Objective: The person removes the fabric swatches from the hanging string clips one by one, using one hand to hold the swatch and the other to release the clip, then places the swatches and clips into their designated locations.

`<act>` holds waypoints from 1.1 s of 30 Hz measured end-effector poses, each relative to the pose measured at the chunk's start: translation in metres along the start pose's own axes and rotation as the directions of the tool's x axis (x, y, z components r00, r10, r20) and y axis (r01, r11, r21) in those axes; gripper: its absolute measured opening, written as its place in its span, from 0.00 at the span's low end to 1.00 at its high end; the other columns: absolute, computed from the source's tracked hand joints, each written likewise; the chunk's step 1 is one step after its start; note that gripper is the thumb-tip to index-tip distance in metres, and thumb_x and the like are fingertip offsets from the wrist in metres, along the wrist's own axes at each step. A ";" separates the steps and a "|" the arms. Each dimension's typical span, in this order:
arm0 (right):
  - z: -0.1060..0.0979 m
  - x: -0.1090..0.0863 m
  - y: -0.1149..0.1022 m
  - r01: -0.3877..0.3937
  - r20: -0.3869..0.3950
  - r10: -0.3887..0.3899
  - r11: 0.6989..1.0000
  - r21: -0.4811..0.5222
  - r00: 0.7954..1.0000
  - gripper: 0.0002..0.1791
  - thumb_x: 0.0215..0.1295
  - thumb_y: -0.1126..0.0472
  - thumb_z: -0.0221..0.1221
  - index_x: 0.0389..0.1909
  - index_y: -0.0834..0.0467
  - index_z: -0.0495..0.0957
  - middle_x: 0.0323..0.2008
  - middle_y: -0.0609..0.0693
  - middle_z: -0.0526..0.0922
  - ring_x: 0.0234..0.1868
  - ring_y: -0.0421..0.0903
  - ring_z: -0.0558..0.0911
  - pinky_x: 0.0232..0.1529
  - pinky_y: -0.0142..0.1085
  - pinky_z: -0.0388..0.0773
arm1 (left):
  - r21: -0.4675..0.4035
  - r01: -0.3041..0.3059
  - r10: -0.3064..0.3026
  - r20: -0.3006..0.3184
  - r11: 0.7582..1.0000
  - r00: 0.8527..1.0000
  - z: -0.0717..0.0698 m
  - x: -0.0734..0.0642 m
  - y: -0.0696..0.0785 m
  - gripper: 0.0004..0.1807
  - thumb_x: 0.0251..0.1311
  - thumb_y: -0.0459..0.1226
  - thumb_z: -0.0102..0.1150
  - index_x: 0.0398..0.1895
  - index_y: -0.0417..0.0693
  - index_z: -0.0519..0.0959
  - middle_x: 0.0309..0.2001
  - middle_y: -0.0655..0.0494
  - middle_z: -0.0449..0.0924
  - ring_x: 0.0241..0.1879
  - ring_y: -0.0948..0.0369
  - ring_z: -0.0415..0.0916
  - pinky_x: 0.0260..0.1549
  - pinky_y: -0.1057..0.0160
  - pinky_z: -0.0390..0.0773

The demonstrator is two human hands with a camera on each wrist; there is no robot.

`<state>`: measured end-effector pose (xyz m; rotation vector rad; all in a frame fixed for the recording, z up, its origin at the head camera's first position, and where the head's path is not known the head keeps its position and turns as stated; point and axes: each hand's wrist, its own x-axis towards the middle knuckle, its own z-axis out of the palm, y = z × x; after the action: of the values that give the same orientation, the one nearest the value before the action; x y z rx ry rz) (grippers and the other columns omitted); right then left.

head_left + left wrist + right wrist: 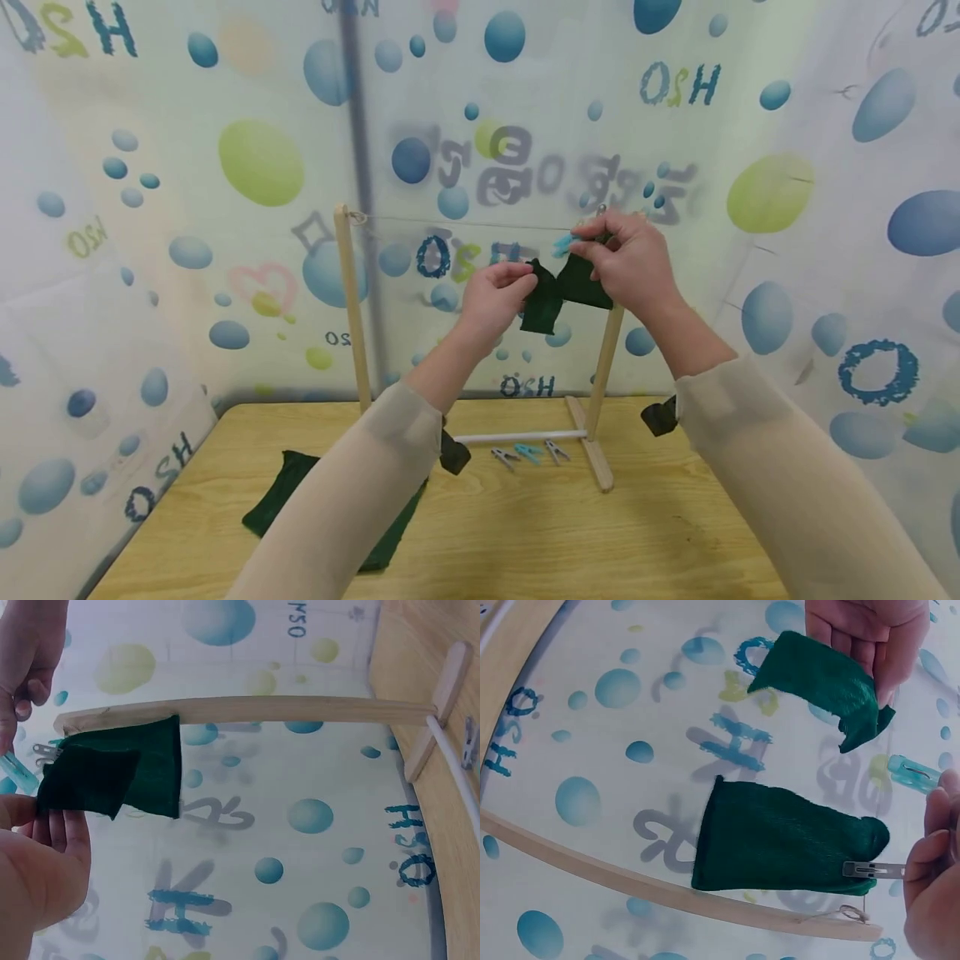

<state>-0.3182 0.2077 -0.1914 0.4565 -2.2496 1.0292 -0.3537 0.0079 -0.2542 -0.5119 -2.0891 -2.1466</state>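
My left hand point(491, 304) pinches a small dark green cloth point(542, 308) by its upper edge, and the rest droops below the fingertips. Between the fingers of my right hand point(633, 262) is a light blue clothespin point(913, 774), its tip pointing toward the left hand. A second green cloth point(780, 836) hangs by the right end of the string, gripped near its top by a grey clothespin point(874, 870). In the head view the right hand covers part of this hanging cloth, and the two cloths overlap.
The string point(450, 222) runs between a left wooden post point(352, 308) and a right post point(606, 367), with a white rod point(517, 437) low between them. Two grey clothespins point(504, 456) and a blue one point(528, 452) lie before the rod. More green cloth point(281, 492) lies at the table's left.
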 end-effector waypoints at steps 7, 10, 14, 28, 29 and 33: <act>0.002 -0.020 0.007 -0.036 0.083 0.037 0.999 -0.010 0.996 0.11 0.81 0.57 0.65 0.56 0.56 0.87 0.47 0.60 0.89 0.24 0.37 0.81 0.30 0.32 0.77 | 0.010 0.088 -0.088 0.043 0.996 0.995 -0.021 -0.015 -0.014 0.18 0.81 0.39 0.63 0.67 0.44 0.84 0.64 0.46 0.86 0.59 0.54 0.84 0.60 0.53 0.86; 0.005 -0.028 0.018 -0.041 0.091 0.041 0.999 -0.013 0.995 0.11 0.81 0.57 0.65 0.57 0.56 0.87 0.38 0.61 0.89 0.24 0.39 0.82 0.28 0.35 0.75 | 0.036 0.119 -0.121 0.064 0.992 0.991 -0.029 -0.022 -0.021 0.19 0.81 0.40 0.63 0.69 0.46 0.83 0.66 0.47 0.85 0.62 0.52 0.83 0.63 0.50 0.86; 0.008 -0.040 0.034 -0.046 0.089 0.046 0.999 -0.006 0.995 0.12 0.80 0.58 0.66 0.59 0.55 0.87 0.30 0.59 0.86 0.23 0.39 0.82 0.26 0.37 0.74 | 0.077 0.143 -0.149 0.080 0.987 0.986 -0.039 -0.031 -0.030 0.19 0.81 0.41 0.63 0.69 0.46 0.83 0.65 0.46 0.86 0.61 0.52 0.84 0.60 0.52 0.87; 0.019 -0.084 0.070 -0.145 0.121 0.130 0.981 0.128 0.984 0.15 0.80 0.60 0.65 0.62 0.58 0.84 0.47 0.62 0.87 0.23 0.41 0.81 0.23 0.37 0.71 | 0.112 0.182 -0.197 0.143 0.977 0.970 -0.067 -0.055 -0.059 0.22 0.81 0.39 0.61 0.73 0.44 0.80 0.65 0.44 0.86 0.46 0.60 0.84 0.46 0.61 0.89; 0.021 -0.088 0.072 -0.152 0.122 0.135 0.979 0.139 0.983 0.15 0.80 0.60 0.66 0.62 0.58 0.84 0.47 0.62 0.86 0.24 0.43 0.81 0.22 0.37 0.70 | 0.117 0.186 -0.202 0.148 0.976 0.968 -0.068 -0.057 -0.061 0.22 0.81 0.40 0.61 0.73 0.44 0.80 0.64 0.44 0.86 0.46 0.60 0.83 0.46 0.60 0.89; 0.027 -0.103 0.085 -0.190 0.136 0.168 0.969 0.161 0.976 0.16 0.79 0.61 0.67 0.63 0.58 0.84 0.51 0.62 0.85 0.25 0.47 0.83 0.21 0.36 0.69 | 0.133 0.204 -0.224 0.160 0.970 0.961 -0.074 -0.066 -0.071 0.22 0.82 0.40 0.61 0.73 0.42 0.80 0.59 0.45 0.87 0.43 0.59 0.83 0.45 0.60 0.89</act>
<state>-0.2969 0.2465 -0.3197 0.4034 -2.3531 1.3301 -0.3254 -0.0717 -0.3421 -0.4975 -2.4515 -2.1422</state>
